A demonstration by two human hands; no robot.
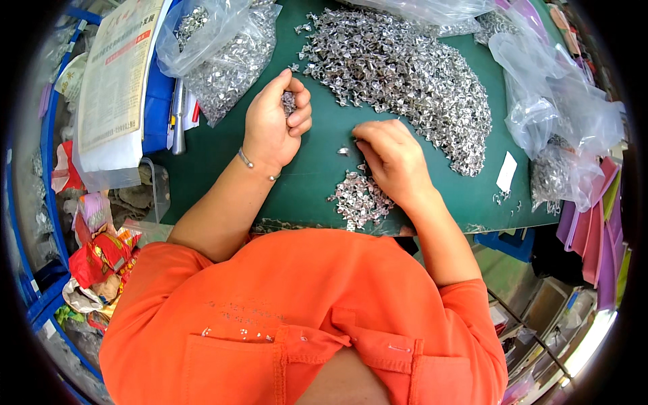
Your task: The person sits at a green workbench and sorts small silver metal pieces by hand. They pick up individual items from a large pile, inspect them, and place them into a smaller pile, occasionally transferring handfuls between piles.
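Note:
My left hand [273, 125] is curled closed above the green table [304, 182], and small silvery metal pieces [289, 104] show in its palm between fingers and thumb. To its right, my right hand [397, 158] has its fingers bent down and pressed together near the tabletop. Whatever it may pinch is too small to make out. A single metal piece [343, 151] lies just left of those fingertips. Between my forearms, by the near table edge, sits a small pile of metal pieces [359, 201]. A much larger heap of bent metal pieces [405, 74] spreads beyond my right hand.
Clear plastic bags of metal pieces stand at the far left [233, 74] and right [557, 162]. A newspaper sheet [115, 81] leans by a blue bin [156, 101]. A white paper slip [506, 172] lies at right. Red snack wrappers [101, 260] fill the lower left.

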